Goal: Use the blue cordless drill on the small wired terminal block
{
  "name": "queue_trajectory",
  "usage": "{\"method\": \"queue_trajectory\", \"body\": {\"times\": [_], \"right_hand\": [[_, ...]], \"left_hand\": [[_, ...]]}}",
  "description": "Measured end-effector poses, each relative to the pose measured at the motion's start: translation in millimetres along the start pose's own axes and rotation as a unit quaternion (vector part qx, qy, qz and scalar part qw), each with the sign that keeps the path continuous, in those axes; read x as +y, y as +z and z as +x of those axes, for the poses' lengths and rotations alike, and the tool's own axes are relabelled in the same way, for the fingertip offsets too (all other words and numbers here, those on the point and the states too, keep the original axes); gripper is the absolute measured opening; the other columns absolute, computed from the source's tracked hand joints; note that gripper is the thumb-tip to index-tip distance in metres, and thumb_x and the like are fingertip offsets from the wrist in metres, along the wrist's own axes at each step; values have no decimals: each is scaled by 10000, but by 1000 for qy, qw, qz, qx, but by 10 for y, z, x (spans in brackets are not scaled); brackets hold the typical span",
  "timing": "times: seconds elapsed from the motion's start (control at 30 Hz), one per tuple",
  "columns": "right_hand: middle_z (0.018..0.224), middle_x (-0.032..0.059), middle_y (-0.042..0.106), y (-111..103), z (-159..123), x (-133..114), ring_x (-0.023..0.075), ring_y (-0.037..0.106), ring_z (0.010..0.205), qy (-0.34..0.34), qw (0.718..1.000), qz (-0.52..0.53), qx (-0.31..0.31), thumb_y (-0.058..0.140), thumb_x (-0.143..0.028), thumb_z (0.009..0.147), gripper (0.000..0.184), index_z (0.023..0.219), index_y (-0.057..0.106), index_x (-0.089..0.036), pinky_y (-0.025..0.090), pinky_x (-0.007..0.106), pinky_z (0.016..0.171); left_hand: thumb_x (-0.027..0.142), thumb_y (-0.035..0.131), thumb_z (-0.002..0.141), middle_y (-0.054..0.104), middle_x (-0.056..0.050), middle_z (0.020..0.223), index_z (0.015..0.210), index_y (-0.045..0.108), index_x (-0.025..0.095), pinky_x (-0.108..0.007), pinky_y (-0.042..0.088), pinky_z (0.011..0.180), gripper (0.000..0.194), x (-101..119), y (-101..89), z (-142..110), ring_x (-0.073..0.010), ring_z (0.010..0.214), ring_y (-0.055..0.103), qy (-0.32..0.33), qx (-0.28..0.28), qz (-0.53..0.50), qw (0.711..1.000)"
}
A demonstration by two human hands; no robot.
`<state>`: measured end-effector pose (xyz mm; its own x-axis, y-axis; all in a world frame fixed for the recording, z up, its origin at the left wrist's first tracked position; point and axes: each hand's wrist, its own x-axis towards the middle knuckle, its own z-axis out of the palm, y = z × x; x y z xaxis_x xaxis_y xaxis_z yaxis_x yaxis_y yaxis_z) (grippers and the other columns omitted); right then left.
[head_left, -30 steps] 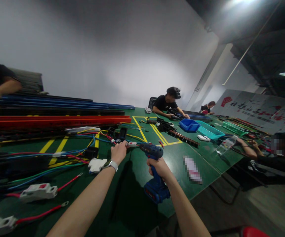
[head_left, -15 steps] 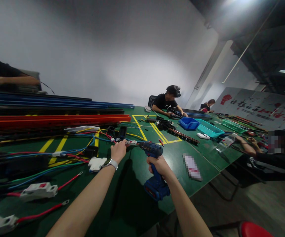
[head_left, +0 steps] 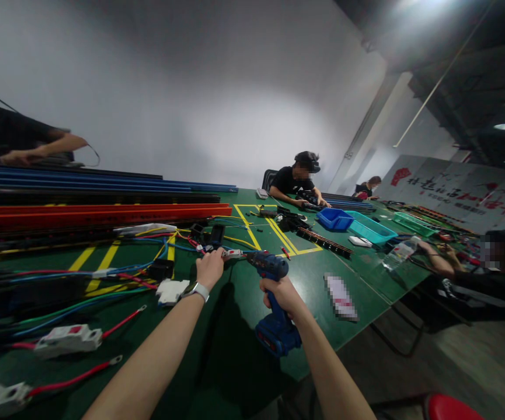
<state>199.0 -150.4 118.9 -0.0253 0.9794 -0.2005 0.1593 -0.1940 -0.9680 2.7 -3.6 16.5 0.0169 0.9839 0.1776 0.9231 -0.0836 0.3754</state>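
My right hand (head_left: 279, 293) is wrapped round the grip of a blue cordless drill (head_left: 277, 329). The drill's nose points left, toward a small white circuit breaker (head_left: 233, 254) with a red mark. My left hand (head_left: 211, 268), with a watch on its wrist, is closed on the left end of that breaker; the fingertips are partly hidden. Whether the bit touches the breaker is too small to tell. Beside my left wrist lies a white plastic piece (head_left: 171, 290). Two more white breakers with red leads, one a breaker (head_left: 69, 339) with a ring terminal, lie at the lower left.
Coloured wires (head_left: 125, 271) and orange rails (head_left: 103, 216) cover the left of the green table (head_left: 243, 373). A blue bin (head_left: 334, 219), a turquoise tray (head_left: 370, 227) and a pale phone-shaped thing (head_left: 340, 296) are to the right. Co-workers sit around; a red stool (head_left: 453, 406) stands lower right.
My hands, the drill and the breaker hold nearly the same position. At the far left, a co-worker's arm has come down and right over the rails.
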Motion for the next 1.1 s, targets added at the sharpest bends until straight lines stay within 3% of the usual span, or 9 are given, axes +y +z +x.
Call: {"method": "queue_trajectory", "body": {"times": [0.43, 1.1], "right_hand": [[396, -61, 437, 4, -17, -18, 108, 475, 365, 2, 1000, -4, 6, 570, -246, 671, 136, 640, 446, -199, 316, 212, 411], [382, -61, 435, -7, -1, 0, 108, 463, 350, -2, 1000, -9, 0, 558, -247, 678, 122, 639, 452, -200, 309, 211, 407]], "left_hand": [[404, 329, 940, 645, -117, 1094, 1142, 572, 266, -434, 347, 860, 345, -15, 31, 1, -280, 1044, 558, 3, 12, -16, 1000], [341, 330, 932, 648, -107, 1068, 1136, 578, 285, -428, 345, 848, 326, -18, 18, 12, -270, 1028, 558, -3, 1, -17, 1000]]}}
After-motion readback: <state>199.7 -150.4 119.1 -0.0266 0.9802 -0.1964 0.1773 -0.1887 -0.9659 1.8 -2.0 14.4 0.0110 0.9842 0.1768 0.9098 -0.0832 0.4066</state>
